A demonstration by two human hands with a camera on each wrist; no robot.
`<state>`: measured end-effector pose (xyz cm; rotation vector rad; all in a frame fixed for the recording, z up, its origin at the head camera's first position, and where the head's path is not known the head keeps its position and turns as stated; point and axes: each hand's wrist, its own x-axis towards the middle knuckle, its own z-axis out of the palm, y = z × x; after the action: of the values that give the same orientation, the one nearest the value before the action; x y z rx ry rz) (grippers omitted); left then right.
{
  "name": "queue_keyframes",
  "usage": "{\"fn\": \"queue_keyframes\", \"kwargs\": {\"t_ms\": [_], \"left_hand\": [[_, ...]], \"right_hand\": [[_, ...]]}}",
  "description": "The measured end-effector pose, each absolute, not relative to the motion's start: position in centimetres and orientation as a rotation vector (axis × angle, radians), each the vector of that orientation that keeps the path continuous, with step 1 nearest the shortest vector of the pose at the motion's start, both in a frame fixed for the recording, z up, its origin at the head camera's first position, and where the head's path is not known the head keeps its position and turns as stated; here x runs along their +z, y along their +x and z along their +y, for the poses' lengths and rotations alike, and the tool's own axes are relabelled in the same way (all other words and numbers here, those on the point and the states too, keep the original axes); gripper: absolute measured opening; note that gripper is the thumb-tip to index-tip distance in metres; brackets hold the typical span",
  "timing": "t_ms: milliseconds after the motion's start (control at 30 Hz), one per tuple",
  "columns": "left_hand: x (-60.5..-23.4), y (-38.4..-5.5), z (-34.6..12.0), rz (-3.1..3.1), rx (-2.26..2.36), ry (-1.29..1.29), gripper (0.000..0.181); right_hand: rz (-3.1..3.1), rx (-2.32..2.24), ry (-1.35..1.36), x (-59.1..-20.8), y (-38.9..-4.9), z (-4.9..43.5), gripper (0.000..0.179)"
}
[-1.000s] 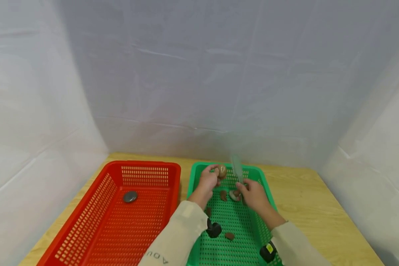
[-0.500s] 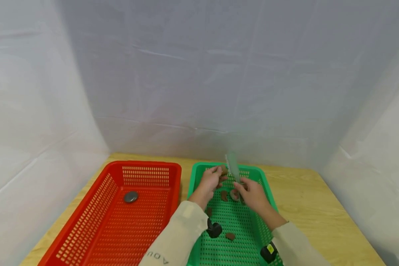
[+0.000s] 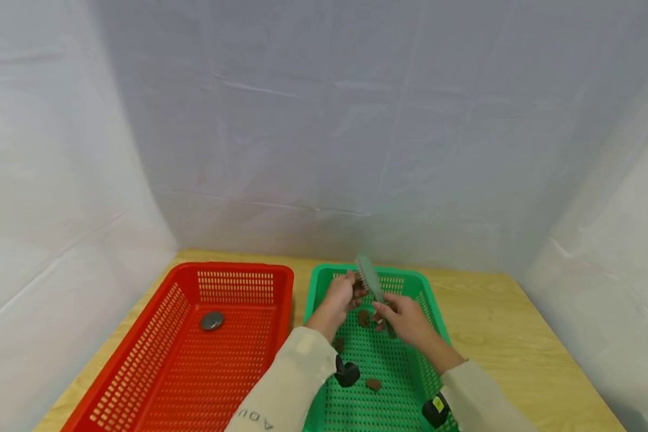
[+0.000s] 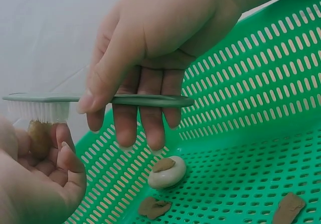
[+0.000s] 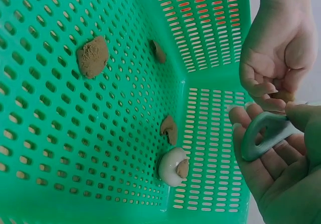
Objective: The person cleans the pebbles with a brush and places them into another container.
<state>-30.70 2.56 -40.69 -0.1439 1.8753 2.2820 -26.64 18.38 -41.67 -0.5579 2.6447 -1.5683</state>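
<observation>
My left hand [image 3: 341, 297] holds a brownish smooth stone [image 4: 39, 139] in its fingers above the far end of the green basket [image 3: 422, 277]. A green brush [image 3: 371, 279] is gripped by the handle in my right hand [image 3: 407, 319]. Its pale bristles [image 4: 42, 111] meet the top of the stone in the left wrist view. Under the hands, a white stone [image 5: 168, 164] with a brown clay-like lump [image 5: 183, 169] stuck on it lies in the basket's far corner. In the head view my right hand hides that stone.
Loose brown clay-like pieces [image 5: 93, 57] are scattered on the green basket floor. A red basket [image 3: 288, 300] stands to the left, holding one dark grey stone [image 3: 212, 321]. Both rest on a wooden table [image 3: 497, 342], with white sheeting [image 3: 281, 150] behind and beside it.
The brush has swung left from nearly upright and apart from the stone to tilted with its bristles at it. My right hand has shifted slightly left. The left hand stays almost in place.
</observation>
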Motion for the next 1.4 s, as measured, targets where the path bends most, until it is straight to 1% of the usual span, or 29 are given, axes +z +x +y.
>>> {"fn": "queue_keyframes", "kwargs": {"t_ms": [233, 433, 567, 733, 867, 1133, 1300, 1400], "left_hand": [[-40.47, -30.7, 2.49, 1.881, 2.27, -0.091, 0.04], [-40.44, -30.77, 2.46, 1.883, 2.243, -0.043, 0.041], [-40.37, -30.76, 2.5, 1.89, 2.262, -0.033, 0.042], [-40.49, -30.62, 2.53, 1.976, 2.249, -0.052, 0.046], [-40.75, -30.49, 2.61, 2.079, 2.249, -0.024, 0.042], [-40.58, -30.13, 2.88, 2.712, 1.803, 0.055, 0.031], [-40.45, -29.98, 2.85, 2.8, 1.738, 0.08, 0.031], [-40.42, -29.91, 2.82, 2.818, 1.725, 0.089, 0.032]], "right_hand": [[2.786, -1.531, -0.391, -41.67, -26.88, 18.38, 0.023], [2.847, -1.57, -0.23, -41.33, -26.84, 18.41, 0.023], [2.824, -1.609, -0.23, -41.35, -27.02, 18.34, 0.023], [2.807, -1.651, -0.292, -41.33, -26.95, 18.24, 0.021], [2.838, -1.618, -0.337, -41.29, -26.83, 18.12, 0.021], [2.698, -1.597, -0.376, -41.45, -26.65, 18.02, 0.029], [2.683, -1.619, -0.342, -41.53, -26.66, 18.08, 0.029], [2.717, -1.607, -0.303, -41.48, -26.67, 18.15, 0.025]]}}
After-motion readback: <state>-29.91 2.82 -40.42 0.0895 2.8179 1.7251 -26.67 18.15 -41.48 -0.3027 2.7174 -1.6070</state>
